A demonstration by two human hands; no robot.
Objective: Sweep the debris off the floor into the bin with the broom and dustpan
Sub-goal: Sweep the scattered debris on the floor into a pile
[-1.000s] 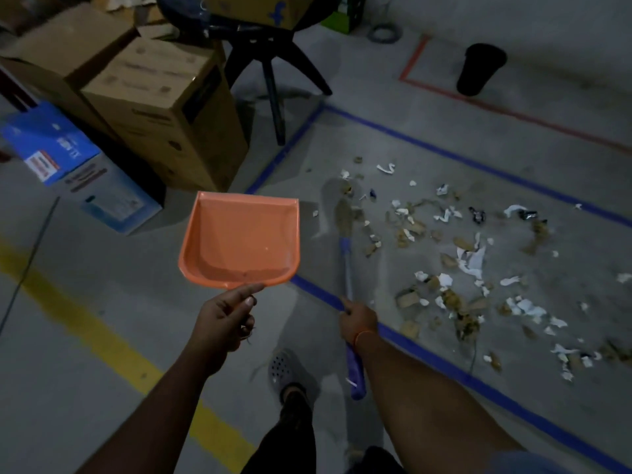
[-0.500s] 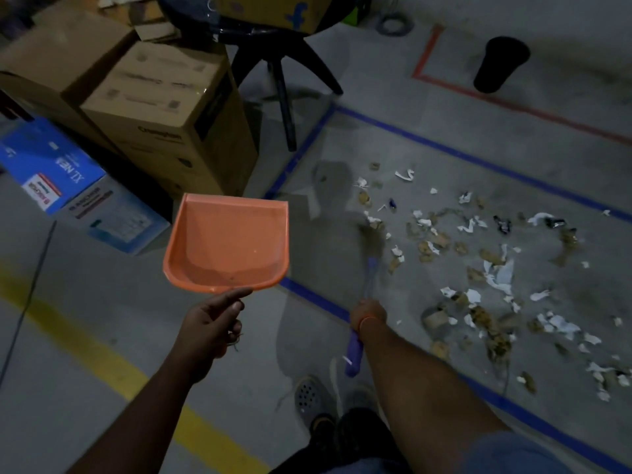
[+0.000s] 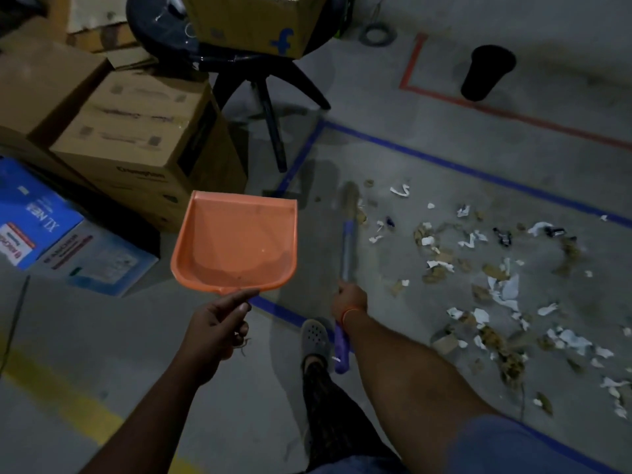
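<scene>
While the orange dustpan (image 3: 236, 242) is held in the air by its handle, which is gripped in the curled fingers of the left hand (image 3: 215, 328), its open mouth is pointed away from the person. The purple-handled broom (image 3: 347, 254) is gripped in the closed right hand (image 3: 350, 299) partway along its shaft, and its bristle end is set down on the floor (image 3: 444, 138) at the left edge of the debris (image 3: 496, 285). The debris, torn white and brown scraps, is scattered inside a blue tape line (image 3: 478, 172). The black bin (image 3: 487, 71) is stood upright well beyond the debris, inside a red tape line (image 3: 513, 114).

A blue box (image 3: 30, 217) at the left is marked "XL NE", with the rest of its label too small to be read. Printing on the brown cardboard box (image 3: 143, 138) beside it cannot be made out. A blue "f" logo is shown on the carton (image 3: 249, 22) resting on the black chair (image 3: 260, 87). A grey perforated clog (image 3: 314, 336) is seen between the forearms.
</scene>
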